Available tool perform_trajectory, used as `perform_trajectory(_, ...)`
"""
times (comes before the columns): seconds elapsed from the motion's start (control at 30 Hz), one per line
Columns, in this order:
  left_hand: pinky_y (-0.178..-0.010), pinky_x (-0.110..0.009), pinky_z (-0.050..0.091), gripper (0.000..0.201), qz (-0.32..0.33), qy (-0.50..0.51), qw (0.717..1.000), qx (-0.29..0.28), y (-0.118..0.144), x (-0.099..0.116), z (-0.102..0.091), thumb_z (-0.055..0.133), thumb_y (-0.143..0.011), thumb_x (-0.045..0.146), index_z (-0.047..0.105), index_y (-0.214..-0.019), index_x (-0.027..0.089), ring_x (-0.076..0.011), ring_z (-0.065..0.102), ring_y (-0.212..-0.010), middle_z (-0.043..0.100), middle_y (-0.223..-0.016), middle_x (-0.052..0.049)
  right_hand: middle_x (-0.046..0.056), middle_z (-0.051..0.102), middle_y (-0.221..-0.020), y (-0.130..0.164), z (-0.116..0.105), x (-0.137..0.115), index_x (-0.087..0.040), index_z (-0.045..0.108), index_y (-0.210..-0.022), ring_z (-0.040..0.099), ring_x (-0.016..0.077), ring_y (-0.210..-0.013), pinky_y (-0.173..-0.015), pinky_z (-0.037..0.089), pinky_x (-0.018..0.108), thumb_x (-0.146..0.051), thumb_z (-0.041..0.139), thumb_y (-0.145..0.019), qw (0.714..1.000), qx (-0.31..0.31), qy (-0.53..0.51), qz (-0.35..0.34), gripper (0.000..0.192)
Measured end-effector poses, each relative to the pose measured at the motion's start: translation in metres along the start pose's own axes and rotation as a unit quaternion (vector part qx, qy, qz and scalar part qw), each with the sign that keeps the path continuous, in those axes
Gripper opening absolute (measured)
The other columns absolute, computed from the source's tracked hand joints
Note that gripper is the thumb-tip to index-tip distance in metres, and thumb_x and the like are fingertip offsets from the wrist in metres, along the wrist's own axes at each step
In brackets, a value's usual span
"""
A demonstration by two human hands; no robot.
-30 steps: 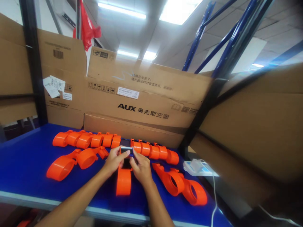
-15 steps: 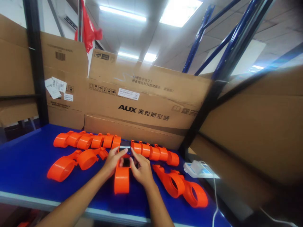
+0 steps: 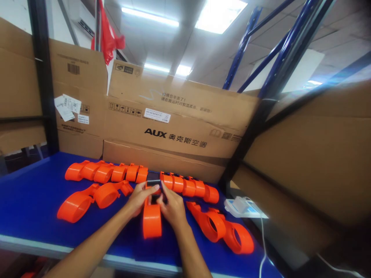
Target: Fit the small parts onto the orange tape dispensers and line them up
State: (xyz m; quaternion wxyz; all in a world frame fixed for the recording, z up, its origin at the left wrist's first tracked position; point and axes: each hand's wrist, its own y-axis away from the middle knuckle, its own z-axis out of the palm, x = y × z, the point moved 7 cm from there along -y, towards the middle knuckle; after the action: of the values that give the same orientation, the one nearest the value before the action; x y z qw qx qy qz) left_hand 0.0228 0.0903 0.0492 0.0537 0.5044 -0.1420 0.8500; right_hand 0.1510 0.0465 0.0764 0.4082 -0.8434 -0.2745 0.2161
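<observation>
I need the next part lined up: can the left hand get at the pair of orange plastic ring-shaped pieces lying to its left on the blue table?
Probably yes. The pair of orange ring-shaped pieces lies just beside the left hand, with bare blue table between; the hand is busy on the orange piece.

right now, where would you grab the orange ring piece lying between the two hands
Probably by the wide round band of the orange ring piece, from the near table edge. That end points toward the person and is bare, while the left hand and right hand crowd its narrow far end around a small dark part.

warehouse | stacked cardboard boxes (image 3: pixel 179 127) | blue racking (image 3: pixel 278 58) | workbench (image 3: pixel 29 200)
</observation>
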Motion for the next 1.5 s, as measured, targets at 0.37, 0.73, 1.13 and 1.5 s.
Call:
perform_trajectory(0.37,-0.038,-0.02,0.027,0.037,-0.039,0.02,0.999,-0.008,-0.002,-0.008,-0.003,0.085,-0.065,0.04,0.061,-0.077,0.014,-0.0041,0.037,-0.036,0.05,-0.048,0.007,0.009,0.07,-0.079,0.0,-0.002,-0.01,-0.012,0.052,-0.139,0.065,0.0192,-0.063,-0.063,0.058,0.032,-0.013,0.048,-0.088,0.999,0.014,0.009,-0.035,0.051)
perform_trajectory(0.73,-0.036,-0.019,0.025,0.039,0.01,-0.021,1.0,-0.008,-0.001,0.002,-0.002,0.081,-0.069,0.046,0.065,-0.084,0.014,-0.0034,0.039,-0.035,0.054,-0.055,0.005,0.008,0.073,-0.09,-0.007,-0.013,-0.006,-0.018,0.057,-0.135,0.069,0.0184,-0.068,-0.068,0.061,0.031,-0.02,0.058,-0.089,0.996,0.026,-0.091,0.001,0.046)
perform_trajectory(1.13,-0.037,-0.021,0.024,0.039,0.024,-0.074,0.997,-0.015,-0.004,0.0,-0.004,0.074,-0.075,0.05,0.068,-0.088,0.013,-0.0053,0.038,-0.033,0.051,-0.05,0.006,0.003,0.072,-0.075,-0.007,-0.017,-0.003,-0.017,0.071,-0.105,0.066,0.0156,-0.058,-0.058,0.056,0.026,-0.027,0.061,-0.084,0.975,0.032,-0.183,0.126,0.025)
perform_trajectory(1.5,-0.036,-0.022,0.026,0.039,-0.006,0.034,0.998,-0.045,-0.011,-0.002,-0.007,0.067,-0.079,0.05,0.066,-0.075,0.011,-0.0057,0.038,-0.028,0.074,-0.067,-0.013,0.003,0.066,-0.064,0.004,-0.046,0.052,-0.015,0.065,-0.082,0.057,0.0159,-0.05,-0.048,0.045,0.025,-0.039,0.051,-0.09,0.904,0.19,-0.215,0.316,0.029)
